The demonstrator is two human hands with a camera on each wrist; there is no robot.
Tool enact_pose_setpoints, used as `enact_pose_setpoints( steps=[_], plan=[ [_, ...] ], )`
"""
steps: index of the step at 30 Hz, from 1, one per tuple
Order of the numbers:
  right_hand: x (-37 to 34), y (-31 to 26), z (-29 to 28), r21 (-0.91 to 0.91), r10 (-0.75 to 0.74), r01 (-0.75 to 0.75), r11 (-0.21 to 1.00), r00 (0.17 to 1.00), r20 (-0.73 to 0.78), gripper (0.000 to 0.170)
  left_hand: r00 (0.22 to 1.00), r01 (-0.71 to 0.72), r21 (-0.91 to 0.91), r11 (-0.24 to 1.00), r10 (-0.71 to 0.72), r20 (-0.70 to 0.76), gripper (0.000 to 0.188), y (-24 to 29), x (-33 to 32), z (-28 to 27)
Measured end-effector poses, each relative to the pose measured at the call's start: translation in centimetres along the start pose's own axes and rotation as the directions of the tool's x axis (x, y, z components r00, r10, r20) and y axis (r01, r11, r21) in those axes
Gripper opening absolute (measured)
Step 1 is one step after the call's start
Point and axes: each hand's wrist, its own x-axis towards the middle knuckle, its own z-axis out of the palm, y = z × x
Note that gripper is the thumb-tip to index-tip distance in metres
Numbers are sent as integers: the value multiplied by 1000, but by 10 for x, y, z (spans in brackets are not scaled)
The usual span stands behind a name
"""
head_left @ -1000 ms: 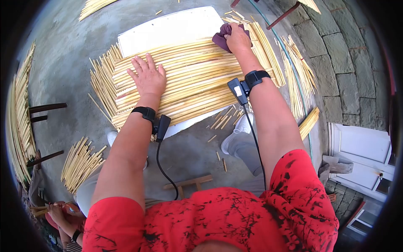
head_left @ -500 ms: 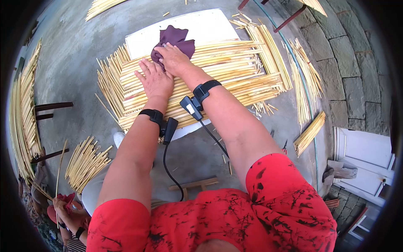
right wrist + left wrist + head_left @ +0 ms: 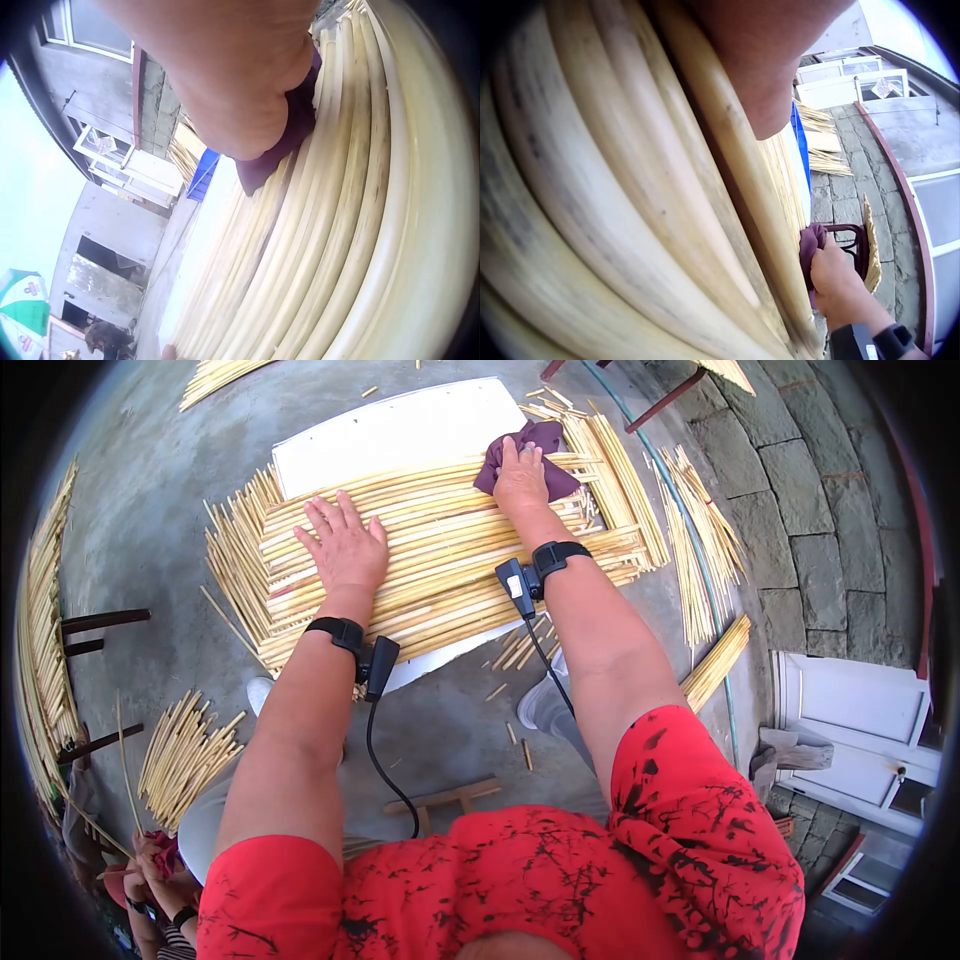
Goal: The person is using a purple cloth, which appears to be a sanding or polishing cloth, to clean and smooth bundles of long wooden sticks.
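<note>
Pale yellow stalks [image 3: 430, 550] lie side by side in a woven panel over a white board [image 3: 400, 435]. Near its left end my left hand [image 3: 347, 550] rests palm down with fingers spread; the left wrist view shows only part of this hand [image 3: 761, 67] above the stalks. Toward the panel's upper right, my right hand [image 3: 522, 490] grips a bunched purple cloth [image 3: 562, 480] against the stalks. The left wrist view also shows that cloth [image 3: 808, 244] in the right hand [image 3: 836, 277]. In the right wrist view the cloth [image 3: 262, 169] sticks out under the hand [image 3: 232, 82].
Loose stalks [image 3: 188, 755] lie on the concrete floor at lower left, with more stalks [image 3: 700, 540] at right beside a green hose [image 3: 725, 650]. A small wooden stool [image 3: 445, 797] stands below the panel. Another person's hands [image 3: 155, 860] show at the lower left edge.
My right hand first swept left with the cloth to beside my left hand, then back right along the panel. My left hand has stayed on the stalks.
</note>
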Motion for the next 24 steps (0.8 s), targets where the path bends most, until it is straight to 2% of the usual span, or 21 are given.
enact_pose_setpoints(
  steps=[3, 5, 7, 9, 13, 19, 22, 24],
  plan=[
    [-35, -64, 4, 142, -212, 199, 970, 974, 84, 49, 1000, 3, 11, 1000, -2, -14, 62, 0, 1, 4],
    [-58, -102, 2, 167, -362, 335, 927, 917, 169, 47, 999, -16, 13, 1000, 16, -41, 62, 0, 1, 4],
    [-66, -109, -2, 213, -393, 356, 910, 904, 167, 46, 1000, -1, 29, 1000, 2, -13, 62, 0, 1, 2],
    [-58, -92, -5, 242, -426, 378, 894, 884, 194, 46, 1000, -3, 45, 999, 3, 0, 62, 1, 1, 1],
    [-38, -23, -15, 85, -312, 302, 949, 939, 148, 48, 1000, -4, 20, 1000, 4, -17, 62, 0, 1, 3],
    [-9, 58, -34, -34, -32, 38, 999, 989, 144, 49, 1000, -10, -2, 1000, 10, -25, 62, 1, 1, 1],
    [-14, 45, -22, -130, -20, 37, 991, 992, 128, 47, 1000, -5, 0, 1000, 5, -21, 62, -2, 0, 2],
    [-31, 14, -14, -65, -152, 162, 985, 979, 132, 46, 1000, -14, 6, 1000, 14, -25, 62, 0, 1, 4]
  ],
)
